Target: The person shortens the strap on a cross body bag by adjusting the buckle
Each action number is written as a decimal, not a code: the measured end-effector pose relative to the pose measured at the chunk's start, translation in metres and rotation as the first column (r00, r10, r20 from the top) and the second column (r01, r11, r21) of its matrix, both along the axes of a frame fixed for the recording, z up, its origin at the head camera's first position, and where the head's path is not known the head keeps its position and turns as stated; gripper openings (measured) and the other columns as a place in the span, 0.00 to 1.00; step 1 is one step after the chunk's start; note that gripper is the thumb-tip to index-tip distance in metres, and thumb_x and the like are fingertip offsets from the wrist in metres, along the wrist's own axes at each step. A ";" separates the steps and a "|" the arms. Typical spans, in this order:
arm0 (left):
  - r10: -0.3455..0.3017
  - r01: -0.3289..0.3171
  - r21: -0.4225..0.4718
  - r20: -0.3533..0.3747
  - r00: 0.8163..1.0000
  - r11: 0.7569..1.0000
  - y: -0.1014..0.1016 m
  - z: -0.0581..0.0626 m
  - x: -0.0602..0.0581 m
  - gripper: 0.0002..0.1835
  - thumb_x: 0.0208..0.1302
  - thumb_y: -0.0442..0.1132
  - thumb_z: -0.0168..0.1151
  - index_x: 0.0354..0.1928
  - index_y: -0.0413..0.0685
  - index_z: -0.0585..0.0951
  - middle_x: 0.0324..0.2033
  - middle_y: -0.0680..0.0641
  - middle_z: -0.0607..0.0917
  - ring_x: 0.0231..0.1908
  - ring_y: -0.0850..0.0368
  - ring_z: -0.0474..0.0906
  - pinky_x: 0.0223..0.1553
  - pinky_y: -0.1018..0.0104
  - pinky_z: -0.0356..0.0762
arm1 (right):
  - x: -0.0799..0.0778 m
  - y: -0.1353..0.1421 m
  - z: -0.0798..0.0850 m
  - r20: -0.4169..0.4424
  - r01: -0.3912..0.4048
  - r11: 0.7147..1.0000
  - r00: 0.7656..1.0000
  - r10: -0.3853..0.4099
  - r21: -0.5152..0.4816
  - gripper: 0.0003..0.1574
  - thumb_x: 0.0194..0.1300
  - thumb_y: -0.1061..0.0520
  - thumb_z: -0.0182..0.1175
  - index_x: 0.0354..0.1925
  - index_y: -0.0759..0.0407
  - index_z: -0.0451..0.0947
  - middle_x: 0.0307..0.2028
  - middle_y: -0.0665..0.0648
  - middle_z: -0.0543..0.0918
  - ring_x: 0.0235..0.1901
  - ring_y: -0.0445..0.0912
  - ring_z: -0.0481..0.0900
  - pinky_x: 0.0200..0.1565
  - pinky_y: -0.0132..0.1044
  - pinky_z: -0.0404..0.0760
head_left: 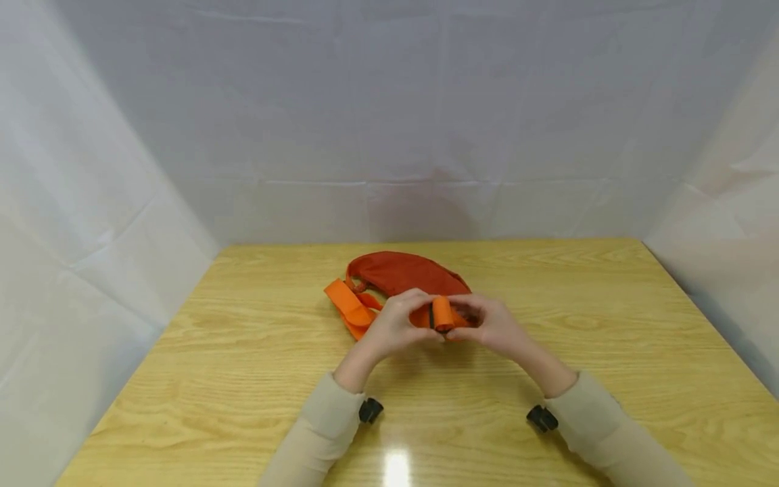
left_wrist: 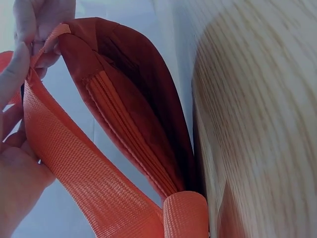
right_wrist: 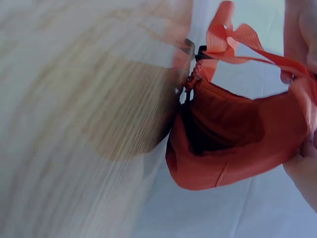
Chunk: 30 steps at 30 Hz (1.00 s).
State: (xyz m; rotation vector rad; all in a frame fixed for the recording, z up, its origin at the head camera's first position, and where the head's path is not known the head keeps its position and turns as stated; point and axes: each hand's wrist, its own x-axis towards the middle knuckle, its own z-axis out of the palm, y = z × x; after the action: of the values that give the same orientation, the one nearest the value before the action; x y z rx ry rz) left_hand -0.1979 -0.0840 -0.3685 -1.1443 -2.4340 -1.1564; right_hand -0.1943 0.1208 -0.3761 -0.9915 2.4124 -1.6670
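Observation:
A red waist bag [head_left: 404, 270] with a wide orange strap [head_left: 353, 304] is at the middle of the table. My left hand [head_left: 395, 328] and right hand [head_left: 494, 328] face each other at its near side. Between them, thumbs and fingers pinch a rolled-over piece of the strap beside a narrow black fitting [head_left: 432, 316]. In the left wrist view, the bag's zipper [left_wrist: 126, 129] runs along its side, and the strap hangs from the left fingers. The right wrist view shows a black buckle [right_wrist: 200, 53] and a braided cord [right_wrist: 194, 74] at the bag's far end.
The wooden table [head_left: 243, 379] carries the bag. Pale sheeting [head_left: 389, 122] hangs behind it and along both sides. A small black device sits at each cuff, the left one [head_left: 370, 410] and the right one [head_left: 541, 419].

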 end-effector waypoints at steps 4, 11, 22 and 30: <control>-0.003 0.003 0.001 0.001 1.000 1.000 -0.001 -0.001 0.000 0.27 0.39 0.37 0.72 0.47 0.38 0.77 0.37 0.48 0.78 0.39 0.59 0.73 0.42 0.70 0.70 | 0.004 -0.005 0.001 -0.173 0.049 0.998 0.984 -0.042 0.039 0.31 0.47 0.63 0.67 0.51 0.70 0.71 0.44 0.62 0.77 0.40 0.48 0.77 0.39 0.36 0.76; 0.008 -0.008 -0.045 -0.002 1.000 0.999 -0.001 0.000 0.001 0.29 0.39 0.40 0.72 0.48 0.40 0.76 0.38 0.49 0.77 0.39 0.60 0.72 0.42 0.71 0.70 | 0.005 -0.005 0.000 -0.330 0.120 0.989 0.940 -0.085 0.085 0.30 0.45 0.62 0.69 0.48 0.69 0.73 0.40 0.59 0.78 0.36 0.45 0.76 0.35 0.35 0.76; 0.109 -0.134 -0.173 -0.147 0.983 0.976 -0.002 0.006 0.003 0.21 0.44 0.37 0.71 0.42 0.39 0.78 0.37 0.46 0.81 0.37 0.56 0.76 0.40 0.66 0.72 | 0.003 -0.001 0.000 -0.410 0.140 0.988 0.907 -0.100 0.068 0.29 0.43 0.64 0.69 0.46 0.70 0.74 0.39 0.61 0.79 0.34 0.46 0.76 0.33 0.35 0.75; 0.109 -0.138 -0.186 -0.155 0.982 0.973 -0.005 0.010 0.006 0.19 0.43 0.36 0.71 0.40 0.39 0.77 0.33 0.47 0.81 0.32 0.57 0.76 0.36 0.69 0.72 | 0.003 -0.001 0.000 -0.456 0.109 0.993 0.887 -0.075 0.048 0.27 0.41 0.66 0.69 0.44 0.70 0.75 0.37 0.61 0.79 0.30 0.45 0.75 0.29 0.34 0.75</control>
State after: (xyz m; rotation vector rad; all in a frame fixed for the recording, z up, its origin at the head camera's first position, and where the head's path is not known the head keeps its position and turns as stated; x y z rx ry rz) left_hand -0.1922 -0.0891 -0.3589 -1.0686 -2.5090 -0.7836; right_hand -0.1915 0.1203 -0.3763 -1.4123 2.8214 -1.4909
